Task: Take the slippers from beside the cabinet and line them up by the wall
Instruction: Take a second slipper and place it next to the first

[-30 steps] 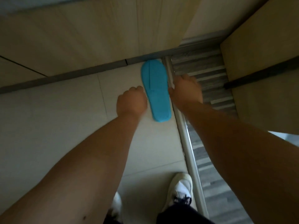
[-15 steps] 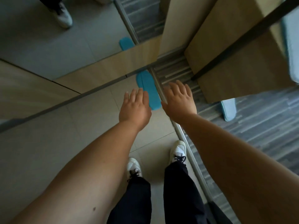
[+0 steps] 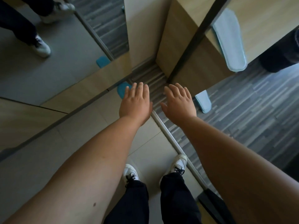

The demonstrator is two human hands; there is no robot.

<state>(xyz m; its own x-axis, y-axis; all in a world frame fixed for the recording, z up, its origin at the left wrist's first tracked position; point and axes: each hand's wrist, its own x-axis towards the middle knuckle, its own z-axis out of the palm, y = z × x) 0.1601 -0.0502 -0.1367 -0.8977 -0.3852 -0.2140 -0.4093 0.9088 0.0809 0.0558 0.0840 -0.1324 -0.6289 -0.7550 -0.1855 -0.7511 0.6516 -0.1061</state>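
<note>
Blue slipper point(image 3: 121, 91) on tile by wall, mostly hidden behind left hand point(image 3: 135, 104); right hand point(image 3: 179, 103) alongside; fingers spread, empty.

empty hands point(image 3: 157, 104), blue slipper point(image 3: 121, 91) by wall

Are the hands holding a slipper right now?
No. The left hand and right hand are both open and empty, fingers spread above the floor.
</note>
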